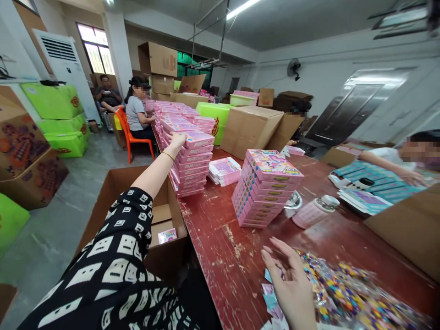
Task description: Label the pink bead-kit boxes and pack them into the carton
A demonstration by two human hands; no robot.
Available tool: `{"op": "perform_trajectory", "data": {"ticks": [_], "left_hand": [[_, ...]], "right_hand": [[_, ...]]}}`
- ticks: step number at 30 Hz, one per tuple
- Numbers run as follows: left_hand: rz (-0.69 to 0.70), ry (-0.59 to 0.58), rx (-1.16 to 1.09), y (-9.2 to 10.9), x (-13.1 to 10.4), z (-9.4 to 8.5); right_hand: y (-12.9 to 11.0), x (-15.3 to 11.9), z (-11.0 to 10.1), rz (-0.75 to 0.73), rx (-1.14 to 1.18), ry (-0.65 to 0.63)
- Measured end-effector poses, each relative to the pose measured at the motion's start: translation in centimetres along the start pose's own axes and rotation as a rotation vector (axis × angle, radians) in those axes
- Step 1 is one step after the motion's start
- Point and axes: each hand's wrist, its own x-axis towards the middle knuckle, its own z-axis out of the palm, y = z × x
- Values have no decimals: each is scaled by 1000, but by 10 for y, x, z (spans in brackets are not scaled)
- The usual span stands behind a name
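Note:
My left hand [176, 139] reaches out to the far stack and grips the left edge of its top pink box [199, 139]. Below that box, several more pink boxes [192, 172] are piled on the table. My right hand [290, 279] is held over the near part of the table, fingers apart and palm empty. Beside it lie a heap of small clear bags with colourful pieces [343, 288] and some pale blue and pink slips [271, 298], partly hidden by the hand. Another stack of pink boxes [264, 188] with a bright printed top stands between my hands.
On the red table [220, 229] are flat white-and-pink cartons [224, 171], a pink jar [314, 211] and a metal bowl [294, 201]. An open cardboard box [117, 183] stands at the table's left side. Co-workers sit along the table, one on an orange chair [129, 133].

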Motion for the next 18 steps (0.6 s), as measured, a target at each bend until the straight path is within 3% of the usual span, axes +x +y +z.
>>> {"op": "perform_trajectory", "data": {"ticks": [3, 5, 7, 9, 11, 14, 16, 18], "left_hand": [[-16, 88, 74, -11, -10, -8], [190, 96, 104, -25, -39, -15], [473, 15, 113, -51, -91, -26], [596, -189, 129, -90, -161, -42], [522, -467, 207, -137, -238, -63], [312, -735, 357, -199, -341, -94], [282, -843, 513, -223, -389, -108], [275, -845, 757, -234, -413, -118]], "right_hand": [[-1, -8, -6, -86, -67, -8], [-3, -12, -14, -147, -124, -23], [-4, -12, -25, -188, -179, -78], [-4, -6, -38, -200, -224, -157], [0, 5, -52, -210, -254, -218], [14, 31, -74, -225, -273, -265], [29, 48, -86, -207, -298, -297], [46, 62, -95, -181, -354, -357]]}}
